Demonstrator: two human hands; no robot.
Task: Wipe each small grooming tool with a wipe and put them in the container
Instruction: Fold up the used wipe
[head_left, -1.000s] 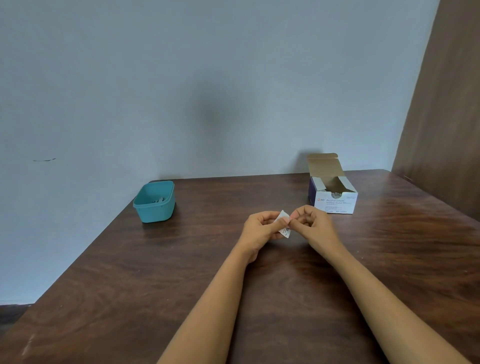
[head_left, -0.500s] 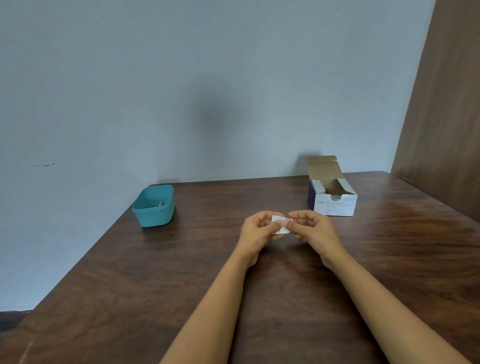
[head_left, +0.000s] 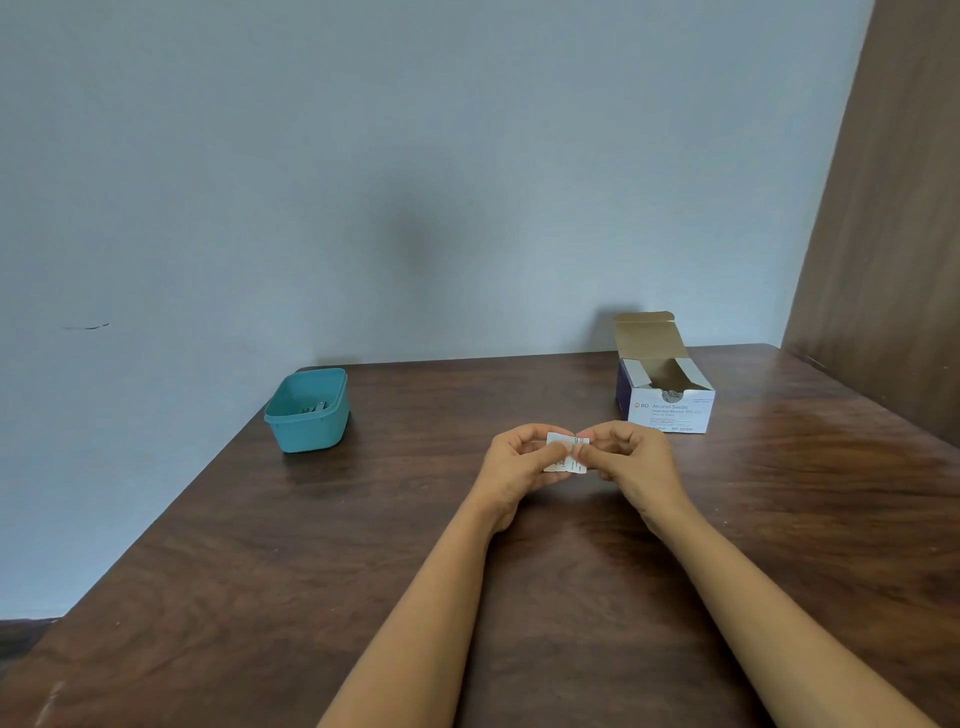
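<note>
A small white wipe packet (head_left: 565, 466) is held above the middle of the brown surface (head_left: 363, 545). It is pinched at its left side by the left grip (head_left: 519, 462) and at its right side by the right grip (head_left: 631, 460), with the thumb and fingers of each curled onto it. A teal container (head_left: 306, 431) is located at the far left corner of the surface, well apart from the packet. Small metal tools (head_left: 314, 407) are visible inside it. An open box of alcohol swabs (head_left: 667, 410) is placed just beyond the right grip, with its flap raised.
</note>
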